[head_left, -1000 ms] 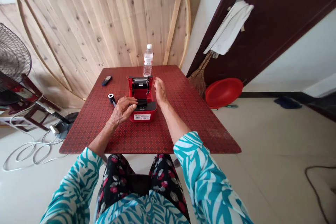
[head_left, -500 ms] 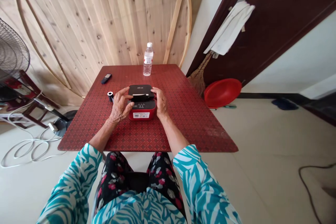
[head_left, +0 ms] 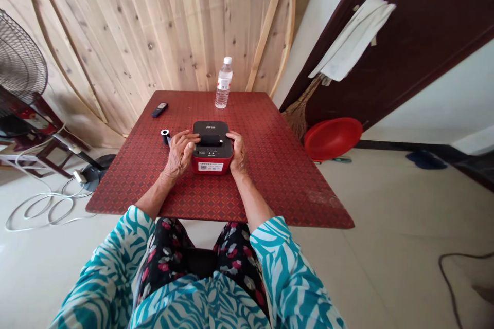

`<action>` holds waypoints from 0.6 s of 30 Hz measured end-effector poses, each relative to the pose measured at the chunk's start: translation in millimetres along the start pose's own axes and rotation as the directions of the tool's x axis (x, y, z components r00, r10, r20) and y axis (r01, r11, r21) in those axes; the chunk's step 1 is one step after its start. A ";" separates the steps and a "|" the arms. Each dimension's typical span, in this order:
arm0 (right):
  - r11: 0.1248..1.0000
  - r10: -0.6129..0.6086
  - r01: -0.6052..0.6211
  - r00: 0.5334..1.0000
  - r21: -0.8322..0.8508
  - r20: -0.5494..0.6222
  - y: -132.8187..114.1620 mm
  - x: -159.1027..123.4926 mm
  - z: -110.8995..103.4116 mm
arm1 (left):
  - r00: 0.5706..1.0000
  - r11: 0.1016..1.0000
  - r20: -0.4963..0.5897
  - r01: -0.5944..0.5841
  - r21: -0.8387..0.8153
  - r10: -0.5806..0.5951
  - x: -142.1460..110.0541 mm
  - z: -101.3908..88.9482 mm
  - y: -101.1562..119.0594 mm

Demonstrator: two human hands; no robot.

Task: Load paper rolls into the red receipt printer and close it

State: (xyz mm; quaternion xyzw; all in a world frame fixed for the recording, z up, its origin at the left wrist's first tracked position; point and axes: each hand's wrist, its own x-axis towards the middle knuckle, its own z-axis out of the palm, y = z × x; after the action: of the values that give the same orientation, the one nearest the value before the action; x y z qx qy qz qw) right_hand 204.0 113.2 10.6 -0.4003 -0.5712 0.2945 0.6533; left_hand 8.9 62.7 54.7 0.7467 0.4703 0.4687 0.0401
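Observation:
A small red and black receipt printer point(head_left: 211, 166) sits on the table in front of me, a white label on its near side. Its black lid point(head_left: 210, 128) lies down flat, with a dark slot across the middle. My left hand point(head_left: 179, 153) holds the printer's left side, fingertips over the lid's edge. Against the right side, my right hand point(head_left: 238, 154) grips with its fingers bent over the top corner. A small paper roll point(head_left: 165, 136) with a dark outside stands just left of my left hand.
A water bottle point(head_left: 224, 84) stands upright toward the back of the red patterned table point(head_left: 285, 185). Near the back left corner lies a dark remote-like object point(head_left: 159, 109). A fan point(head_left: 23, 56) is at the left, a red basin point(head_left: 334, 138) on the floor at right.
The printer's lid was partly raised and has come down flat under my hands. Both hands stay at the printer's sides. The view has shifted slightly.

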 end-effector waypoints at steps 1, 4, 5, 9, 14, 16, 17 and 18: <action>1.000 -0.003 0.003 1.000 0.006 0.000 1.4 -0.8 0.4 | 1.000 1.000 0.005 0.002 -0.009 -0.002 -1.1 -0.2 0.5; 0.994 0.066 -0.062 0.997 0.085 -0.041 7.3 -2.8 3.7 | 1.000 0.997 -0.029 0.001 -0.074 -0.004 -5.8 -1.5 0.0; 0.985 0.123 -0.114 0.990 0.133 -0.063 9.5 -3.1 5.2 | 0.997 0.993 -0.074 0.020 -0.113 -0.029 -7.6 -2.3 -1.0; 0.908 0.351 -0.310 0.930 0.282 -0.109 14.0 -2.9 8.6 | 0.943 0.889 -0.128 0.235 -0.392 -0.306 -12.7 -5.8 -4.6; 0.917 0.347 -0.314 0.932 0.245 -0.105 10.5 -3.3 5.9 | 0.873 0.687 0.125 0.452 -0.569 -0.471 -10.8 -8.5 5.2; 0.923 0.342 -0.314 0.935 0.225 -0.099 13.1 -3.3 5.5 | 0.840 0.621 0.189 0.510 -0.596 -0.508 -8.8 -9.3 11.6; 0.924 0.341 -0.315 0.936 0.215 -0.094 15.7 -3.2 5.5 | 0.822 0.587 0.218 0.536 -0.607 -0.526 -7.9 -9.6 14.0; 0.926 0.337 -0.314 0.937 0.208 -0.087 18.8 -3.0 5.7 | 0.805 0.556 0.242 0.559 -0.616 -0.542 -7.3 -9.8 15.7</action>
State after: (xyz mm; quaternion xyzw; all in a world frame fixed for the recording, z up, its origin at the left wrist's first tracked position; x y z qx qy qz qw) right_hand 199.2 121.3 -6.9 -0.4423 -0.4253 0.4276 0.6638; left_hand 11.2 44.9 63.1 0.5033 0.4815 0.5581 0.4511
